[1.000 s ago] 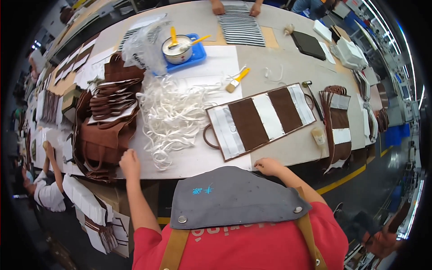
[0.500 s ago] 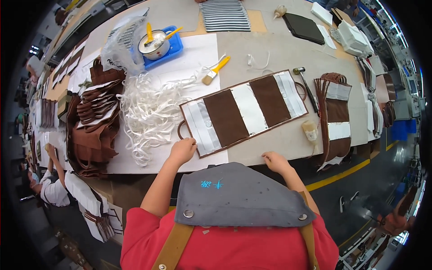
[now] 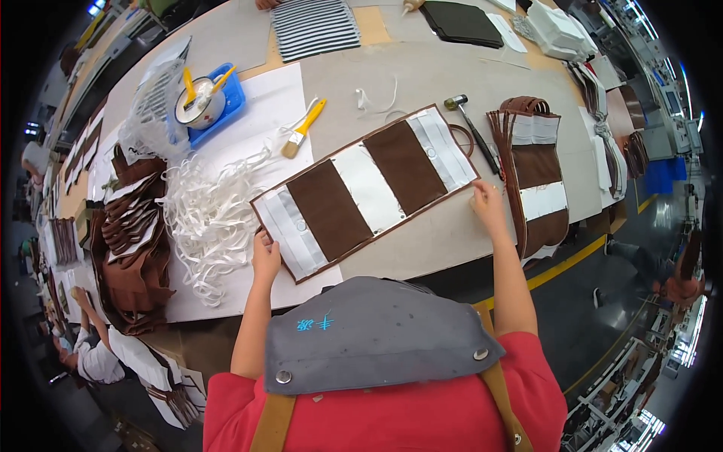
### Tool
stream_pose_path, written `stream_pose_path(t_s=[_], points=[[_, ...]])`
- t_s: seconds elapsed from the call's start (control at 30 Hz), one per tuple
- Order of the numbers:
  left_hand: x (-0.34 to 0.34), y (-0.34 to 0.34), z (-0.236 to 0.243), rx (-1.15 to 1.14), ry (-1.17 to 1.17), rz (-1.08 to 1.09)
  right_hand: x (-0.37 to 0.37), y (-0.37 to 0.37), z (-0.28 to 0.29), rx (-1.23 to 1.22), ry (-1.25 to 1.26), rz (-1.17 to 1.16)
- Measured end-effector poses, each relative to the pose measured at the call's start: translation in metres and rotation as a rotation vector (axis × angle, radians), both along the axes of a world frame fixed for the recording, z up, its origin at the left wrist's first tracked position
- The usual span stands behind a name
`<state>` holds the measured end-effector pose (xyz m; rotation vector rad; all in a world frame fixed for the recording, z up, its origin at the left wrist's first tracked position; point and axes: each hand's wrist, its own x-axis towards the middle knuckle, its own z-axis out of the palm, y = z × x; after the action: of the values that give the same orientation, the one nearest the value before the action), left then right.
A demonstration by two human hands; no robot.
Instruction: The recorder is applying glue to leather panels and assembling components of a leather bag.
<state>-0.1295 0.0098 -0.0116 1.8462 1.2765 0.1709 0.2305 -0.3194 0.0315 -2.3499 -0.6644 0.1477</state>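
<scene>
A long brown and white bag panel (image 3: 343, 192) lies slanted on the table, its right end farther away. It has brown cloth blocks, a white middle strip, pale end bands and a dark brown edge. My left hand (image 3: 266, 260) is closed on its left edge, where the fingers partly hide the rim. At the near right corner, my right hand (image 3: 488, 209) pinches the panel's edge between curled fingers. A brown handle loop (image 3: 463, 137) sticks out beyond the right end. Left of the panel spreads a heap of white ribbon strips (image 3: 207, 218).
A yellow-handled brush (image 3: 304, 129) lies beyond the panel. A bowl of white paste (image 3: 199, 105) sits by a blue tray (image 3: 233, 102). Right are a hammer (image 3: 476, 134) and stacked brown bag panels (image 3: 538, 166); brown leather pieces (image 3: 132, 264) pile at left. A striped cloth (image 3: 316, 29) lies at the back.
My right hand has moved from the table's front edge to the panel's right corner and taken hold. My left hand has shifted up along the left edge. The whole view has swung slightly.
</scene>
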Motion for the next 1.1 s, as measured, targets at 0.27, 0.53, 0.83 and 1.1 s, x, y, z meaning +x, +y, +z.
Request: stream_pose_path(t_s=[0.27, 0.53, 0.83, 1.1], points=[[0.021, -0.005, 0.021, -0.177, -0.118, 0.182, 0.091, 0.017, -0.061, 0.026, 0.384, -0.362], [0.038, -0.016, 0.057, -0.084, -0.141, -0.092, 0.080, 0.046, -0.032, 0.078, 0.767, -0.258], [0.078, -0.012, 0.164, 0.459, -0.449, -0.221, 0.029, 0.021, 0.078, 0.343, 0.164, -0.169], [0.258, -0.044, 0.246, 0.888, -0.848, -0.580, -0.032, -0.142, 0.163, 0.704, -0.207, -0.783]])
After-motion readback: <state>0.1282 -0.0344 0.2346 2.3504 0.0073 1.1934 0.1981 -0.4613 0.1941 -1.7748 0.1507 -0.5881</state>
